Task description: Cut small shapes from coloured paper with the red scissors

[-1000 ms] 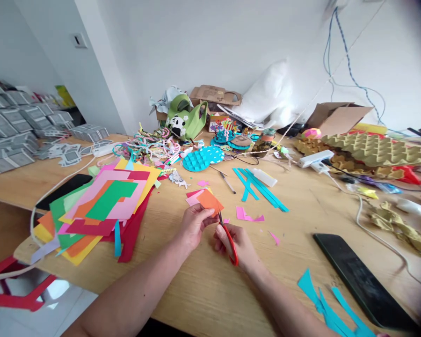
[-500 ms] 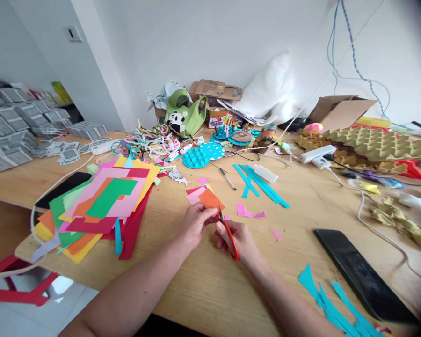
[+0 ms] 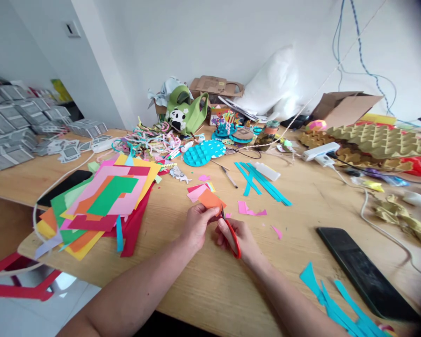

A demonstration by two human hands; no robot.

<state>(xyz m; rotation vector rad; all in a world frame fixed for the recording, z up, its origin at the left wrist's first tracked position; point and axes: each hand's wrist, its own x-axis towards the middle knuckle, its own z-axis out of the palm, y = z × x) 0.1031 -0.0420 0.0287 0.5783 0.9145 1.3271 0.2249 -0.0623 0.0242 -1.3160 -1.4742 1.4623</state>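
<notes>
Laid out on the bench (image 3: 203, 290) around scissors (image 3: 232, 229): paper sheets (image 3: 112, 199) left, phone (image 3: 368, 274) right, pen (image 3: 229, 177) beyond, bag (image 3: 193, 117) and egg trays (image 3: 377, 140) behind.

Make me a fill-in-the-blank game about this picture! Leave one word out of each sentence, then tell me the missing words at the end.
1. The left hand holds paper whose color is ____.
2. The scissors in the right hand have ____ handles.
3. At the back, the bag with a panda on it is ____.
4. The big paper pile lies on the person's ____ side.

Missing words: orange; red; green; left.
</notes>
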